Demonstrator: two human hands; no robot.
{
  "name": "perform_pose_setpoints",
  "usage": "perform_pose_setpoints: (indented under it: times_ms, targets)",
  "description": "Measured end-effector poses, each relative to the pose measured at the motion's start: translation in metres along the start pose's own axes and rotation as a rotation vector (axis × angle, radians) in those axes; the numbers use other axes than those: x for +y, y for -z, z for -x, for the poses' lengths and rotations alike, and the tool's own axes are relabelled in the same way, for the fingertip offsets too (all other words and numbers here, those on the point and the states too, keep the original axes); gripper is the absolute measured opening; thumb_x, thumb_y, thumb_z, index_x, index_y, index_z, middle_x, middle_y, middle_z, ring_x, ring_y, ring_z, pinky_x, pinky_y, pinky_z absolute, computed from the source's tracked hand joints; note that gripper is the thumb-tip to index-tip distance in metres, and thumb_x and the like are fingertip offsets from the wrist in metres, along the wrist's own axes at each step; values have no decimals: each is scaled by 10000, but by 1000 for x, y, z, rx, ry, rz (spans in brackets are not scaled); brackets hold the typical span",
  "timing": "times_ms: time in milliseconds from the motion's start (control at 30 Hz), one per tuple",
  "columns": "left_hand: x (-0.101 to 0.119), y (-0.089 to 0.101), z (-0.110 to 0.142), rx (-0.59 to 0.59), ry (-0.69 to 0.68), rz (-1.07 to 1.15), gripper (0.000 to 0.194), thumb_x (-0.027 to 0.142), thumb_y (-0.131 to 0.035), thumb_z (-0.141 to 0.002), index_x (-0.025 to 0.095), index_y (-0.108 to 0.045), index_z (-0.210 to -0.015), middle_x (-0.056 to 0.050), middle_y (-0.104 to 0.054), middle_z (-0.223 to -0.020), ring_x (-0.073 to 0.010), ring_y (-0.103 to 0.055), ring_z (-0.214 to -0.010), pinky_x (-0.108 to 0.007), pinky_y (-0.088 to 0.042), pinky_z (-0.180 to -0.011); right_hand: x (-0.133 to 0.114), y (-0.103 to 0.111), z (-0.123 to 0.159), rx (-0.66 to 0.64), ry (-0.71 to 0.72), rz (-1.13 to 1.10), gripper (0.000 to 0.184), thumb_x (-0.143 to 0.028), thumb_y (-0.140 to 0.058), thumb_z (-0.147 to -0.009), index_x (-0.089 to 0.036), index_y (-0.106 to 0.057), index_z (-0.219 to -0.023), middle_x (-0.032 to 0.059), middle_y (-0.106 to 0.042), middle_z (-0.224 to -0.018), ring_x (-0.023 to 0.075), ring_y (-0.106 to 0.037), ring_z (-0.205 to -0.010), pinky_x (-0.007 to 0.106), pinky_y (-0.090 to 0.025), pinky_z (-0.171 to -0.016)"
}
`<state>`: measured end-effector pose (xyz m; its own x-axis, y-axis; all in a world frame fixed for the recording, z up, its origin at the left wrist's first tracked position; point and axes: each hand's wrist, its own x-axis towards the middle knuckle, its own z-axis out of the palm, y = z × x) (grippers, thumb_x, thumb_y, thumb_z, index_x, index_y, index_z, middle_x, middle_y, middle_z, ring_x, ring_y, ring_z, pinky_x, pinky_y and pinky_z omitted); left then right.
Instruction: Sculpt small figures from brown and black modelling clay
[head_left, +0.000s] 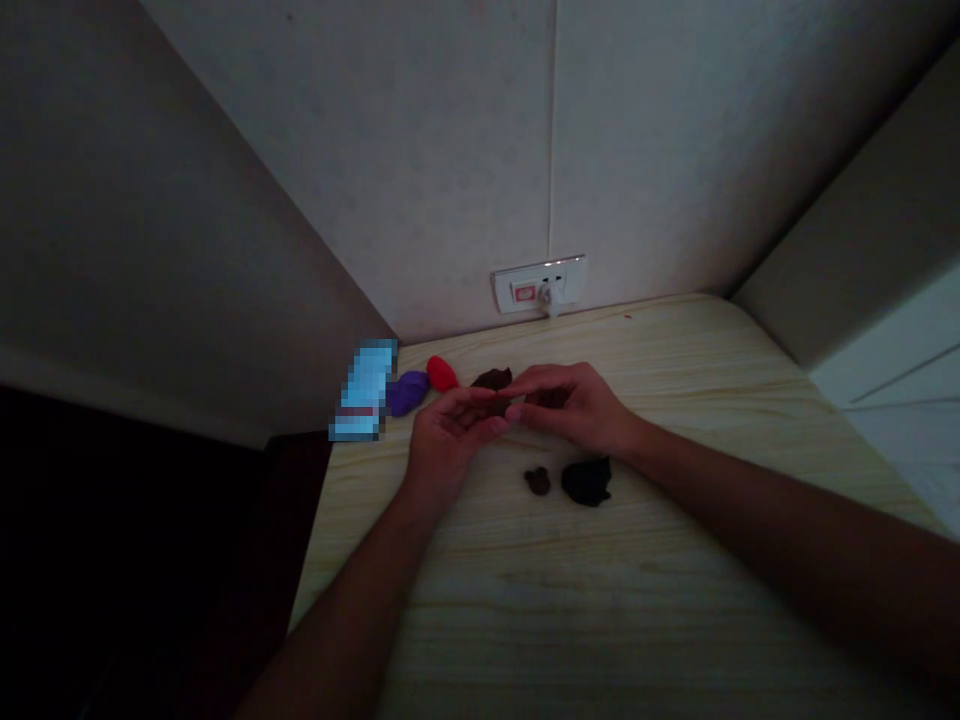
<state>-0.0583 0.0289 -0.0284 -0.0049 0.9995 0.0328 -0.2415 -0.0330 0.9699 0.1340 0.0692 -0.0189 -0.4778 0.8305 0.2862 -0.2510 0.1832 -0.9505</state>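
Observation:
My left hand (446,440) and my right hand (574,402) meet above the table, fingertips touching or nearly so. Thumb and fingers of each are drawn together in a pinch; anything between them is too small and dark to make out. Just behind the fingers lies a brown clay-like lump (493,379), partly covered by them. Closer to me, below the right hand, are a small dark brown lump (538,481) and a larger black lump (586,482) with a ragged right edge. Beyond the left hand sit a red lump (442,373) and a purple lump (408,393), side by side.
A pixelated bright rectangular object (365,390) lies at the left edge of the pale wood-grain table (510,600). On the wall behind, a socket plate (538,284) holds a white plug (551,298). Walls border the table's back; a dark gap drops away on the left.

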Motion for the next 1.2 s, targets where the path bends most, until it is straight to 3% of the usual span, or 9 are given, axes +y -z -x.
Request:
perform_pose_setpoints:
  times_ms: [67, 267, 433, 533, 667, 867, 1200]
  targets:
    - [0, 0, 0, 5, 2, -9, 352, 204, -940, -613, 212, -778, -926, -44, -815, -959, -185, -765, -902, -294, -603, -826, 0, 1, 0, -6, 2, -11, 212, -301, -845, -787, -217, -823, -981, 45, -769, -938, 146, -691, -804, 271, -549, -702]
    - [0, 2, 1, 6, 12, -26, 293, 246, -916, -673, 213, -792, -936, -46, -815, -960, -165, -758, -897, -270, -586, -840, 1, 3, 1, 38, -54, 34, 296, -353, -881, -742, -198, -809, -984, 22, -726, -847, 85, -563, -591, 227, -445, -524]
    - [2, 1, 1, 11, -18, -66, 287, 236, -908, -681, 206, -788, -940, -53, -809, -957, -175, -757, -891, -287, -592, -830, -1, 2, 0, 29, -25, 17, 232, -333, -869, -754, -222, -825, -953, 40, -736, -920, 125, -635, -722, 250, -490, -608]
    - [6, -3, 3, 39, -73, -136, 270, 215, -910, -665, 197, -789, -905, -52, -808, -923, -187, -761, -875, -306, -604, -824, -2, 2, 0, 22, -23, 18, 224, -342, -857, -760, -217, -826, -943, 52, -742, -926, 153, -654, -778, 271, -510, -646]
    - [12, -9, 6, 109, -180, -230, 308, 224, -928, -634, 193, -796, -911, -53, -803, -883, -203, -762, -819, -328, -622, -773, -2, 3, 1, 13, -91, 5, 245, -338, -839, -777, -190, -813, -971, 29, -736, -823, 106, -585, -634, 236, -452, -563]
    - [10, -7, 12, 91, -378, -439, 240, 243, -881, -731, 248, -816, -962, -36, -795, -949, -194, -739, -865, -328, -614, -822, -2, 4, 1, 0, -179, -11, 314, -354, -868, -743, -170, -810, -991, -1, -703, -689, 97, -563, -568, 227, -434, -533]
    - [8, -1, 14, 72, -425, -578, 212, 237, -844, -775, 274, -816, -982, -44, -800, -1006, -230, -730, -946, -383, -593, -902, 0, 5, 1, -1, -155, 5, 306, -359, -877, -736, -181, -811, -976, 28, -741, -814, 100, -578, -604, 234, -457, -537]
